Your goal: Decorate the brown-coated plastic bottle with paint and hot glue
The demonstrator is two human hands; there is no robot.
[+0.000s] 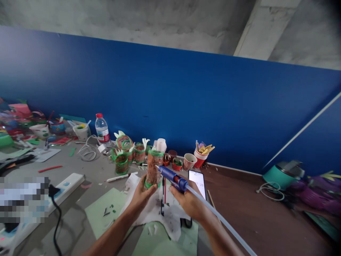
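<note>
My left hand (144, 192) is closed round the lower part of a brown cup-shaped craft piece (154, 166) with green bands at its top and bottom. In my right hand (190, 201) is a blue hot glue gun (173, 177), its tip pointing left at the upper side of the brown piece; whether it touches, I cannot tell. A long translucent glue stick (221, 217) runs out of the gun's back toward the lower right. Beneath my hands lie a crumpled white sheet (172, 225) and pale green paper (106, 204) with small scraps.
Several similar green-and-brown cups (122, 163) stand behind, near the blue partition (170, 96). A water bottle (102, 129), a marker (122, 177) and a power strip (69, 185) are to the left. A phone (197, 183) and a red cup of wooden tools (200, 158) are at right.
</note>
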